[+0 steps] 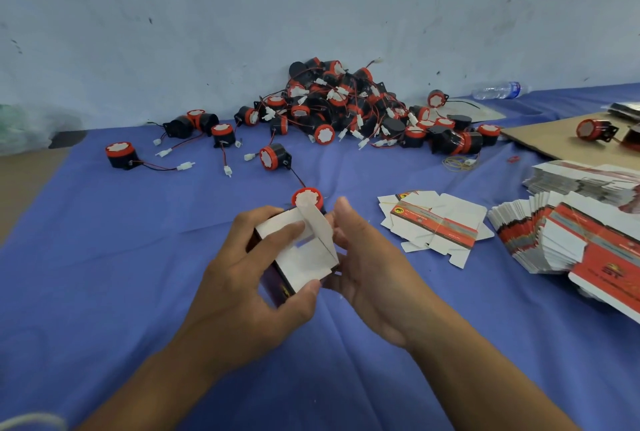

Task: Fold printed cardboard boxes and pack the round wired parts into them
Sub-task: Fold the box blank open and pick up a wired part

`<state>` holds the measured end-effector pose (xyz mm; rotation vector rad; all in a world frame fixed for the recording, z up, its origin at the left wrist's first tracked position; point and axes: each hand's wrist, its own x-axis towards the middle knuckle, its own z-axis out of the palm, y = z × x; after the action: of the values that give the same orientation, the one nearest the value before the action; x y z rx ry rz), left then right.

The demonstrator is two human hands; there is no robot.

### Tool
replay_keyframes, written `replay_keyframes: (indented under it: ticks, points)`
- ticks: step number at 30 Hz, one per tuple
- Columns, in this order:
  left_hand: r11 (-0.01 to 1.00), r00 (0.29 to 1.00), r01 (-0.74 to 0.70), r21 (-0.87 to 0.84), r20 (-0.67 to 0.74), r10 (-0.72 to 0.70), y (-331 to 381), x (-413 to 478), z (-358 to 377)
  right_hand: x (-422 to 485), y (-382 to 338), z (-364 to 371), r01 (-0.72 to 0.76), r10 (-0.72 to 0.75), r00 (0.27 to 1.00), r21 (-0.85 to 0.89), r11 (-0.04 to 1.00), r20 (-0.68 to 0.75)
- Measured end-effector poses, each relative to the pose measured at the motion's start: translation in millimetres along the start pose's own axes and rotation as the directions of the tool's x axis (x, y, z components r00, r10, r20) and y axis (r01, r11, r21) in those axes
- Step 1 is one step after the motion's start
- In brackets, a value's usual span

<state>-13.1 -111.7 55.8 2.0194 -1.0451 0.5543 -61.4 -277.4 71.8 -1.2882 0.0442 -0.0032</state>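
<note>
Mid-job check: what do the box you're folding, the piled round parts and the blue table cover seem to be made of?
The box: thin card, matte white inside, printed outside; its flaps bend on crisp creases. The round parts: probably moulded plastic, black bodies, red rims, faint sheen; thin sheathed wires. The table cover: seemingly cloth, matte, with soft wrinkles.

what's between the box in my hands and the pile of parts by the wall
In the head view: one round part just behind the box, a second round part farther back on the blue cloth, short of the pile.
</note>
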Motion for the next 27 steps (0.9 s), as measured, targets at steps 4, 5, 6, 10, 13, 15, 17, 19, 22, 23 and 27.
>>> replay_keyframes:
  ticks: [4, 5, 6, 10, 13, 15, 17, 19, 22, 23, 27]
  points:
    - [0.999, 0.998, -0.029, -0.034, 0.052, 0.031, 3.3, -0.6, -0.9, 0.7, -2.5, -4.4, -0.022, 0.023, 0.998, -0.024, 0.999, 0.057]
    - [0.999, 0.998, -0.033, -0.039, 0.059, 0.035, 4.1, -0.4, -1.3, 0.6, -3.5, -5.5, -0.035, 0.038, 0.997, -0.051, 0.998, 0.061]
    - [0.998, 0.997, -0.04, -0.04, 0.065, 0.042, 4.9, -0.4, -1.5, 0.6, -4.4, -7.3, -0.044, 0.05, 0.997, -0.094, 0.995, 0.06]
    - [0.999, 0.998, -0.043, -0.023, 0.055, 0.044, 6.5, -0.1, -1.5, -1.1, -8.6, -13.9, 0.011, 0.019, 0.996, -0.326, 0.945, 0.088]
    - [0.999, 0.998, -0.032, 0.0, 0.053, 0.032, 8.1, -0.5, -1.1, -3.6, -11.5, -16.0, 0.058, 0.005, 0.987, -0.389, 0.919, 0.159]
    - [0.999, 0.998, -0.033, -0.003, 0.047, 0.033, 9.1, -1.1, 0.1, -3.6, -9.9, -15.7, 0.076, -0.012, 0.986, -0.385, 0.92, 0.167]
    - [0.999, 0.999, -0.03, -0.013, 0.034, 0.03, 9.5, -1.3, 1.5, -2.9, -7.1, -14.0, 0.096, -0.038, 0.986, -0.365, 0.926, 0.161]
    - [1.0, 0.999, -0.027, -0.016, 0.023, 0.027, 8.6, -1.4, 2.3, -2.2, -4.8, -11.6, 0.115, -0.063, 0.986, -0.355, 0.928, 0.155]
    - [0.999, 0.999, -0.034, -0.012, 0.017, 0.035, 6.7, -1.6, 2.6, -1.7, -2.6, -9.8, 0.132, -0.088, 0.987, -0.356, 0.925, 0.136]
    - [0.999, 0.999, -0.038, -0.009, 0.015, 0.038, 6.2, -1.7, 2.9, -1.6, -2.0, -9.4, 0.136, -0.095, 0.987, -0.36, 0.923, 0.128]
    - [0.999, 0.999, -0.041, -0.008, 0.007, 0.041, 4.5, -2.7, 3.3, -1.9, -0.2, -7.0, 0.153, -0.129, 0.988, -0.433, 0.888, 0.086]
